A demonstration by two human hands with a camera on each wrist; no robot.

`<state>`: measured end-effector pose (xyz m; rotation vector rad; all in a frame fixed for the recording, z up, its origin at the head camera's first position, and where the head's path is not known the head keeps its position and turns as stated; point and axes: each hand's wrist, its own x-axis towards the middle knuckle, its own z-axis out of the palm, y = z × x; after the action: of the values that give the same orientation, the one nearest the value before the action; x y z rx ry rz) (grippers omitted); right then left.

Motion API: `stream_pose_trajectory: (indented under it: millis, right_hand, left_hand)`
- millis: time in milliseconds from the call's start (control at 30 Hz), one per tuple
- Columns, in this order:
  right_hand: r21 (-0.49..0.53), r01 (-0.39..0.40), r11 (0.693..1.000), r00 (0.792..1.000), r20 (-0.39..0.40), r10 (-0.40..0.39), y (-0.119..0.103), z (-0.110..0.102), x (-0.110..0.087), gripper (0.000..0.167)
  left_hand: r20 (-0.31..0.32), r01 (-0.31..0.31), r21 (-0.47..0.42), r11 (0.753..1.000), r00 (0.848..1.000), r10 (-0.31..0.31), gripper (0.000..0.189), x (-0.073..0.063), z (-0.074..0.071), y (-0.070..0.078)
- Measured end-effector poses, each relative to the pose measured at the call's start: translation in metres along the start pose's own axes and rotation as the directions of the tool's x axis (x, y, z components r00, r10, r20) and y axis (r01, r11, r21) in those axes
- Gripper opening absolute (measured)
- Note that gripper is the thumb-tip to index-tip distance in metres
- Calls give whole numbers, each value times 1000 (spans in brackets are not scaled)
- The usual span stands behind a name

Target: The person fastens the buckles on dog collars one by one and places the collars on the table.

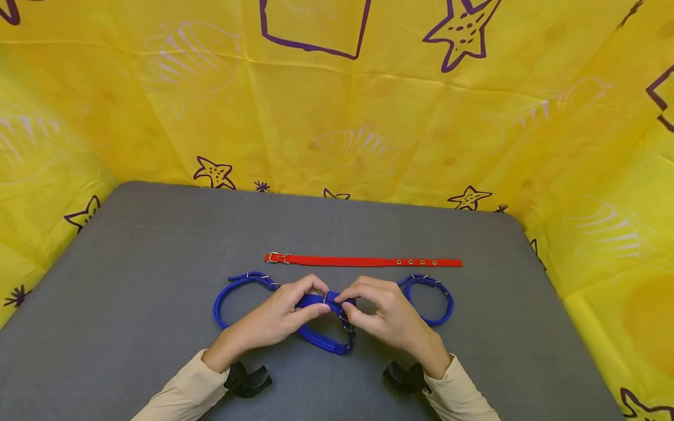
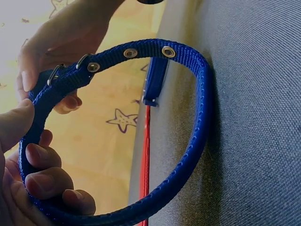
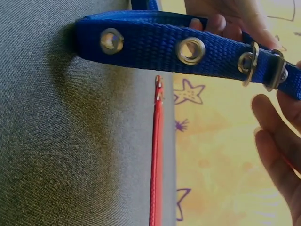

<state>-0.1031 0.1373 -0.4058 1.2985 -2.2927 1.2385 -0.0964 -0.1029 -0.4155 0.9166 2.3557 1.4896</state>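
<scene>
Your left hand (image 1: 276, 318) grips the collar (image 1: 323, 342) between both hands over the table (image 1: 158, 263); your right hand (image 1: 387, 316) pinches it near the buckle (image 3: 274, 74). Expect light, flexible webbing; grasp beside the metal.

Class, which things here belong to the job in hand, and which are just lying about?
In the job:
left hand
right hand
held blue collar

Apparently just lying about:
straight red collar
looped blue collar on the left
looped blue collar on the right
</scene>
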Motion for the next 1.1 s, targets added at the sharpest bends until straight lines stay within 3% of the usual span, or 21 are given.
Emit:
stream_pose_trajectory:
  millis: [500, 700, 900, 1100]
  right_hand:
    - [82, -26, 996, 997, 78, 20, 0, -1, 1, 20]
    - [0, -80, 997, 996, 46, 80, -1, 0, -1, 12]
    - [-70, -141, 988, 988, 49, 144, 1, 1, -3, 28]
    - [-62, -83, 995, 994, 58, 87, 6, 7, -4, 28]
  left_hand:
    - [12, -21, -2, 1000, 1000, 21, 12, 0, 2, -2]
    - [-17, 0, -5, 1000, 1000, 0, 12, 1, 0, -1]
    - [-86, 48, 11, 999, 995, -46, 13, 1, -2, -1]
    - [-110, 75, 6, 997, 991, -74, 14, 0, 1, -1]
